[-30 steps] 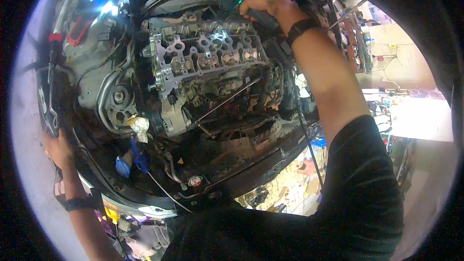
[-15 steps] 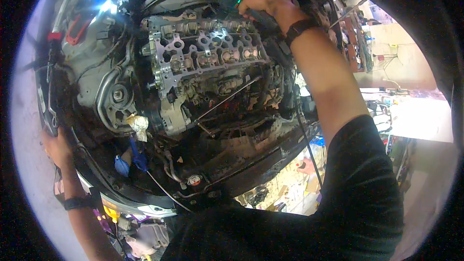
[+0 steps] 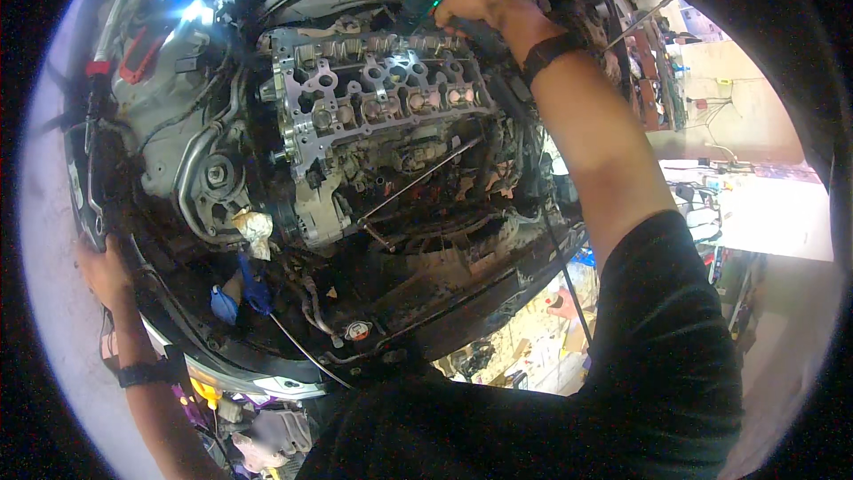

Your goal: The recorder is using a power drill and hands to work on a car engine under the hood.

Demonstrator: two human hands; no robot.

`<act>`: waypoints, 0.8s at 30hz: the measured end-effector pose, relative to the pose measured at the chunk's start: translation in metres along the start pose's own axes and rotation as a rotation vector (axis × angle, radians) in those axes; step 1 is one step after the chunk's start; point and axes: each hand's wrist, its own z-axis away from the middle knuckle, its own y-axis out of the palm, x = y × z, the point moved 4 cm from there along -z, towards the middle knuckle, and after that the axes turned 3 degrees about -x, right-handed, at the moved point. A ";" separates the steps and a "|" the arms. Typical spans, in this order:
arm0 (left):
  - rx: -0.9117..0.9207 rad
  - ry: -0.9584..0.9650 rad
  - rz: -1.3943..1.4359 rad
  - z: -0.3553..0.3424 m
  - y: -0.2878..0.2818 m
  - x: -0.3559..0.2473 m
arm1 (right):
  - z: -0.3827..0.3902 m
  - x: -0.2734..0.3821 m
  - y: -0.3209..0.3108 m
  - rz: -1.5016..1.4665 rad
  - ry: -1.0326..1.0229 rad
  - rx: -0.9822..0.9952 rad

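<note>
My right hand (image 3: 475,7) reaches over the far right corner of an engine's cylinder head (image 3: 391,98), its fingers closed round a dark handheld tool (image 3: 487,36). A small green light glows beside those fingers; most of the tool is hidden. At the far left, my left hand (image 3: 105,271) is curled over the fender edge (image 3: 84,187). A ring-ended metal wrench (image 3: 98,220) lies just beyond its fingertips; whether they touch it is unclear. The cylinder head is bare on top, with its round bores and valve springs showing.
A long-handled ratchet (image 3: 418,185) lies across the engine's front. A lit work lamp (image 3: 195,11) and a red-handled tool (image 3: 140,55) are at the back left. Crumpled pale paper (image 3: 255,229) and a blue funnel-like piece (image 3: 224,304) sit near the front left. A dark hose (image 3: 569,276) hangs at right.
My right hand and the tool have shifted very slightly at the far corner. My left hand keeps its place on the fender edge.
</note>
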 end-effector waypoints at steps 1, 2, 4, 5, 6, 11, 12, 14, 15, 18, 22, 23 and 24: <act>-0.007 0.004 -0.008 -0.001 0.002 0.003 | -0.003 -0.001 0.001 -0.034 -0.012 -0.016; -0.014 0.008 -0.016 -0.002 0.002 0.006 | -0.006 -0.003 0.002 -0.032 -0.010 -0.013; 0.016 -0.017 -0.028 0.000 0.001 0.003 | 0.002 0.005 0.002 -0.008 0.008 0.002; 0.032 -0.031 -0.033 0.000 0.001 0.003 | 0.006 0.008 0.001 0.014 0.023 0.012; 0.031 -0.023 -0.019 0.000 0.000 0.003 | 0.011 0.011 -0.001 0.035 0.040 0.020; -0.001 -0.009 -0.011 0.001 0.000 0.001 | 0.013 0.013 0.000 0.133 0.087 0.034; 0.007 -0.011 -0.014 0.001 0.000 0.001 | 0.013 0.013 0.000 0.122 0.081 0.026; 0.024 -0.015 -0.021 0.000 0.000 0.001 | 0.013 0.014 0.001 0.142 0.038 0.064; 0.021 -0.015 -0.017 0.000 0.000 0.001 | 0.012 0.014 0.001 0.153 0.015 0.081; 0.019 -0.020 -0.008 -0.001 0.000 0.001 | 0.009 0.009 0.002 0.145 0.028 0.049; 0.021 -0.033 -0.010 0.000 -0.001 -0.002 | 0.009 0.010 0.000 0.190 0.063 0.036; 0.018 -0.035 -0.012 0.001 -0.003 -0.001 | 0.013 0.012 0.000 0.179 0.065 0.032; 0.024 -0.039 -0.037 0.000 -0.004 -0.003 | 0.017 0.016 -0.006 0.171 0.069 0.020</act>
